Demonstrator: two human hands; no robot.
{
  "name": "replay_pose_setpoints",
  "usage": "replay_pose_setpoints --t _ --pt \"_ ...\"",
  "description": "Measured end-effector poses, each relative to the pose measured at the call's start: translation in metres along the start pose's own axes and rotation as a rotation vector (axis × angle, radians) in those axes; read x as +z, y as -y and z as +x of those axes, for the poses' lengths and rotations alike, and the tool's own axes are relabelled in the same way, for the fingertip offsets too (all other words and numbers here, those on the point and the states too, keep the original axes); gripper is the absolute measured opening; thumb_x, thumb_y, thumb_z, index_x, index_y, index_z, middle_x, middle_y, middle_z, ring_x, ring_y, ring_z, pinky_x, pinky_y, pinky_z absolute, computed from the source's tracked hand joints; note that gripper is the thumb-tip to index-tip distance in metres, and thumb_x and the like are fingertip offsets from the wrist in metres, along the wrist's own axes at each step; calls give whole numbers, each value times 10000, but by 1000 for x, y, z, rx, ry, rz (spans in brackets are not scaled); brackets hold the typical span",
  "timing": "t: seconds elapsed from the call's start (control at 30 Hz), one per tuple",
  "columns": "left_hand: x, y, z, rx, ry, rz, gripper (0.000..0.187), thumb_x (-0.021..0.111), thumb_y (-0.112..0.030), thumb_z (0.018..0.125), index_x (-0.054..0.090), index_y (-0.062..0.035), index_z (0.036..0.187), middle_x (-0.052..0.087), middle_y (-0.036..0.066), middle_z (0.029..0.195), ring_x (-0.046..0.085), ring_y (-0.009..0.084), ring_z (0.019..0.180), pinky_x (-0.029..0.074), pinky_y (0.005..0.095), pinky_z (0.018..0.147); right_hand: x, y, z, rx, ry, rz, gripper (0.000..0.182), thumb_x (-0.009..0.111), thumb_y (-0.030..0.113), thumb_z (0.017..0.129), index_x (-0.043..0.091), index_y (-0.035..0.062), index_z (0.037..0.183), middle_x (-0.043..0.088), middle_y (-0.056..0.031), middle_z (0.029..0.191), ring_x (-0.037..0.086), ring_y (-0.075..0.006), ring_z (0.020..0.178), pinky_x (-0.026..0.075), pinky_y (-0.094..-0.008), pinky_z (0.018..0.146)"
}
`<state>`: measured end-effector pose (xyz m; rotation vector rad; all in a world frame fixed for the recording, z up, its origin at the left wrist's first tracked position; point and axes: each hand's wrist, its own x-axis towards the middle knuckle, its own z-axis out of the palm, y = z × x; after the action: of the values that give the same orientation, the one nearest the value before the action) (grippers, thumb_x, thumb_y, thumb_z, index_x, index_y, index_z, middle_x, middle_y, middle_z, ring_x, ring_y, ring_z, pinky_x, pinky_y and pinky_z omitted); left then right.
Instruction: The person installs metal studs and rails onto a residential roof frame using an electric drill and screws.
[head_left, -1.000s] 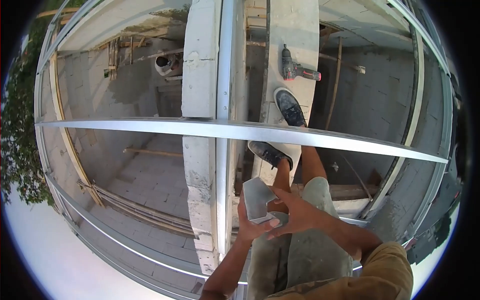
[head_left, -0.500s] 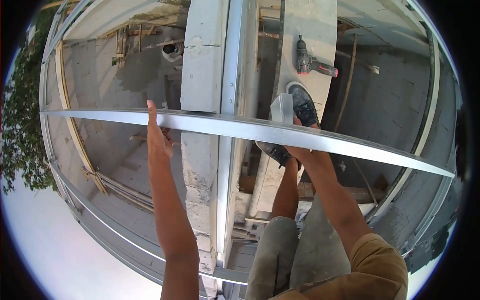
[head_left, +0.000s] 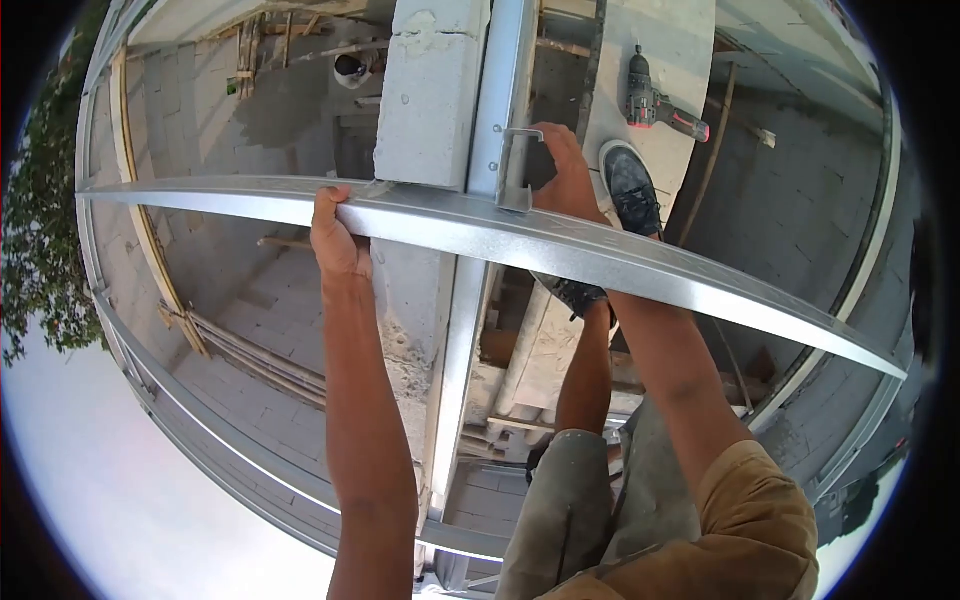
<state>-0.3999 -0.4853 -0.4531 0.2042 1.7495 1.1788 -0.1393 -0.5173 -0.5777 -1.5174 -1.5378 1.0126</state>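
- Fingers (head_left: 330, 200) of the left hand (head_left: 345, 252) curl over the long beam (head_left: 440, 221); those of the right hand (head_left: 572, 190) grip the bracket (head_left: 514, 199), on the beam's far side.
- Loosely pinched, the bracket could drop beyond the beam; an uneven tug could shift the beam.
- Compared with a moment earlier, the left hand is closed, not outstretched, and the bracket is farther left along the beam.

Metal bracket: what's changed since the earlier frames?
Bracket moved forward from near the knees to the crossbeam's far edge, in the right hand. Left hand let go of it, now grips the crossbeam. Drill stayed on the ledge.
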Motion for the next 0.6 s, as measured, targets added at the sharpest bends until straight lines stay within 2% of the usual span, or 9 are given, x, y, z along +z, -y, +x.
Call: replay_pose_setpoints --t 0.1,0.2,0.27,0.3,0.37,0.53,0.6 --pt "0 1 0 16 -7 5 185 666 -182 771 615 -50 890 536 32 933 533 178 905 444 332 882 2 1 3 58 33 114 805 876 74 505 538 37 1235 533 -147 1184 486 -346 1200 435 -404 1011" --pt "5 -3 -4 -3 13 11 195 671 -182 768 619 -40 892 538 33 923 535 177 886 450 331 871 -2 4 1 69 56 144 784 881 78 528 537 33 1231 553 -160 1183 519 -327 1186 427 -395 1019" --pt "6 -2 -2 -3 -5 19 199 673 -182 768 620 -39 895 539 34 922 538 178 882 452 328 869 -12 18 1 135 182 387 772 880 76 561 527 27 1246 575 -174 1175 561 -300 1156 428 -375 1014" --pt "4 -2 -2 2 -27 31 202 675 -182 768 622 -37 898 541 36 922 540 179 877 455 326 866 -13 18 1 138 188 387 772 880 76 561 527 27 1246 575 -174 1175 561 -300 1156 428 -375 1014" --pt "1 -1 1 -5 -18 15 208 676 -184 769 625 -35 904 541 37 923 540 179 885 454 326 869 -15 14 4 -78 125 304 772 874 63 591 523 41 1278 595 -162 1174 600 -276 1111 442 -342 986" --pt "8 -3 -1 -10 -47 56 237 681 -203 776 634 -36 938 540 47 995 545 188 908 455 330 879 -11 18 9 -20 19 227 734 853 54 615 551 37 1284 581 -146 1251 586 -267 1153 437 -345 998" --pt "9 -2 -1 39 -69 92 392 678 -273 807 613 -25 1103 530 76 1105 548 220 998 453 360 919 -11 15 5 -34 20 185 708 853 59 620 568 31 1267 584 -147 1252 593 -259 1145 448 -346 989"
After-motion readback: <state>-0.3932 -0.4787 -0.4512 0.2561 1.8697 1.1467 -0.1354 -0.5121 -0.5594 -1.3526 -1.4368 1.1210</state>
